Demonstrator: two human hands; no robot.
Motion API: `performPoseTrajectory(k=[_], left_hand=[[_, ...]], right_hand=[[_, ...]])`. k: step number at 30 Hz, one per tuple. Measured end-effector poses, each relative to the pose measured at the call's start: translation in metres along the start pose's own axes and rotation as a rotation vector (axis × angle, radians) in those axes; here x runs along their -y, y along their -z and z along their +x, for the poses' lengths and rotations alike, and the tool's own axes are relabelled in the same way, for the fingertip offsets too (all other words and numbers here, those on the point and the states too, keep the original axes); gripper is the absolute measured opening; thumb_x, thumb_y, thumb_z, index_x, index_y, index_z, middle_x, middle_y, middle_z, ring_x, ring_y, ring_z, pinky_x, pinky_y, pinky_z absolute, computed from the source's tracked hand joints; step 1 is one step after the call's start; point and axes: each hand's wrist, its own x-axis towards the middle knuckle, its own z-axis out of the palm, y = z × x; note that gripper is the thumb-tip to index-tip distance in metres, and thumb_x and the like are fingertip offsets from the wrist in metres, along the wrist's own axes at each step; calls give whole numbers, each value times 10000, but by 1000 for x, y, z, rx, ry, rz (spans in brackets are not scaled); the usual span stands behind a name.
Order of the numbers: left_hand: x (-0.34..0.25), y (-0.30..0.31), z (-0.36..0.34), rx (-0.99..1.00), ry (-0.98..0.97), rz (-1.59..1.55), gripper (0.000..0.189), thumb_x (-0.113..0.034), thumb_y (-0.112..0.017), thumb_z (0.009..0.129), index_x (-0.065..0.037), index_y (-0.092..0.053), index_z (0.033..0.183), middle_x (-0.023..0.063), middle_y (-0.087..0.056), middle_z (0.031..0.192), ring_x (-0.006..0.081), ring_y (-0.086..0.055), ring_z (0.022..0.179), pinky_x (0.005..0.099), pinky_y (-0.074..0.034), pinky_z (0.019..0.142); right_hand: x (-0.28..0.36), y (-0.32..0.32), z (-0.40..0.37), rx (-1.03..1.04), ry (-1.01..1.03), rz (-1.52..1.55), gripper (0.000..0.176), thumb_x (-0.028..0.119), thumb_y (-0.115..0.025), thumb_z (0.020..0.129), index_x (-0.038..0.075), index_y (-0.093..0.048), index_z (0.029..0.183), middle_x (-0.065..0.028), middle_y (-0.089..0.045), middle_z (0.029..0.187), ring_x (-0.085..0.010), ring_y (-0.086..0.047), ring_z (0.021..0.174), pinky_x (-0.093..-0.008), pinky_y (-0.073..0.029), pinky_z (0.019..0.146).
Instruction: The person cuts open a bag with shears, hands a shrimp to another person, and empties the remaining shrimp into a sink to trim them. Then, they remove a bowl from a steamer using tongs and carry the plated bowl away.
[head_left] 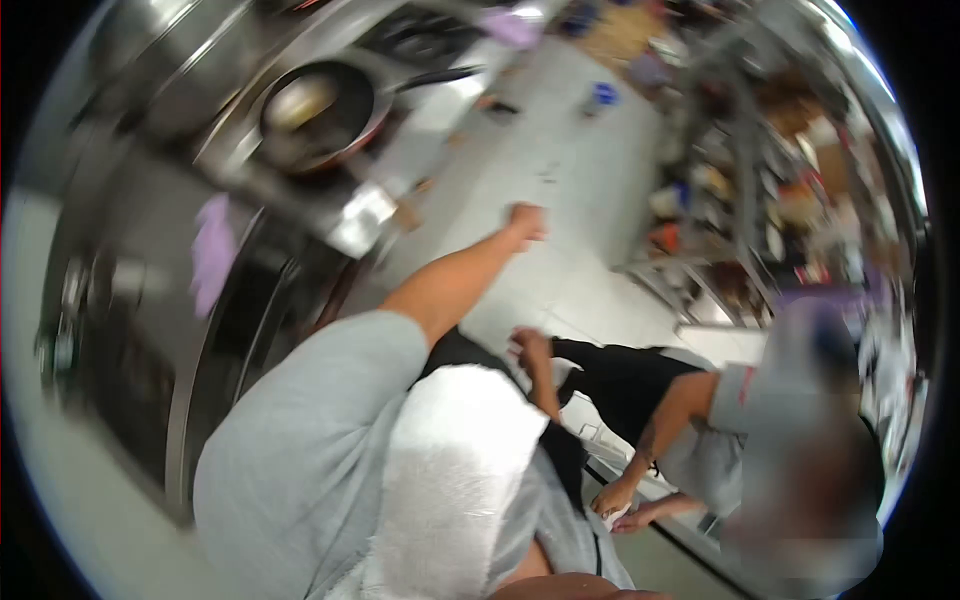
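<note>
Hanging down the wearer's front, well apart from the steel range [345, 215], a white towel [460, 470] was seen, one end cut off by the frame. Its free edge lay nearest the right hand [530, 350], which was held just past that edge, on the side away from the range. No contact with the towel could be made out. The fingers were blurred, and whether they were spread or curled could not be told. The left hand [525, 222] was stretched out on a bare forearm from a grey sleeve [310, 440], just off the range's near corner and over pale floor tiles [580, 170]. It was clenched to a fist, and nothing was seen in it. A dark pan [315, 110] was set on top of the range, and a lilac cloth [212, 250] was hung on the range's front. Well away from the range, a co-worker's two hands [620, 505] were closed around something small and white, too blurred to name.

The towel was judged light, soft and limp, with a shaggy pile that would not be slippery and nothing in it to break. No stiffness would be offered, so it would sag and swing if lifted by one corner. It was judged best taken as a bunched handful at the free edge beside the right hand, or pinched across its width so that the weight was kept even
</note>
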Motion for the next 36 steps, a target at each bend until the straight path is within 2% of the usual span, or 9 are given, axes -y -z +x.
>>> performPoseTrajectory(k=[4,7,10,15,21,26,29,33,36], left_hand=[[12,53,153,-337,39,-198,351,-265,-532,909,8,-497,1128,163,-582,991,278,-621,849,385,-553,697],[47,183,282,-376,24,-495,586,-378,-538,913,-141,-326,1405,142,-337,1411,384,-434,1214,513,-440,949],[-6,178,246,-613,-36,-565,836,-371,-754,710,-93,-353,1389,141,-237,1466,381,-296,1298,544,-311,1033],[15,190,270,-705,-79,-523,845,-481,-695,752,2,-352,1355,186,-387,1345,345,-421,1235,456,-362,1015],[-16,164,273,-1094,201,-179,557,-427,-601,853,111,-608,996,201,-638,994,296,-640,925,393,-523,811],[-60,130,294,-1478,447,309,440,-358,-582,864,62,-617,993,186,-627,952,309,-623,828,390,-507,717],[-63,124,317,-1293,229,696,286,-257,-564,861,15,-617,932,129,-602,847,254,-585,748,366,-479,665],[-64,64,392,-382,-328,823,109,-124,-540,857,-48,-618,850,53,-569,707,179,-534,641,333,-441,596],[-90,-125,372,145,-42,504,69,-135,-543,871,-111,-579,925,-5,-552,740,115,-551,639,259,-451,507]], right_hand=[[13,24,-32,-286,-136,195,209,227,-603,836,59,-603,961,-47,-611,875,-187,-615,838,-381,-533,702],[12,58,-20,-361,-189,272,213,235,-596,859,59,-604,980,-50,-615,875,-191,-624,813,-364,-531,703],[5,96,9,-438,-298,433,220,216,-625,844,54,-584,987,-59,-623,859,-178,-633,753,-329,-528,590],[41,153,27,-431,-684,393,191,168,-576,883,30,-600,1012,-61,-632,974,-225,-662,861,-376,-555,642],[93,221,41,-512,-561,487,149,176,-595,867,58,-598,958,-48,-621,898,-201,-657,783,-348,-544,622],[110,261,56,-507,-523,422,136,181,-600,863,47,-590,882,-47,-613,818,-183,-645,735,-341,-544,605],[113,289,61,-500,-519,380,128,171,-604,861,46,-595,840,-52,-610,778,-176,-641,694,-316,-540,560],[81,350,76,-430,-526,492,155,207,-630,851,65,-586,806,-56,-587,732,-197,-623,651,-333,-497,504],[25,414,103,-450,-576,617,189,252,-661,830,85,-574,823,-65,-588,738,-246,-621,671,-376,-472,496]])
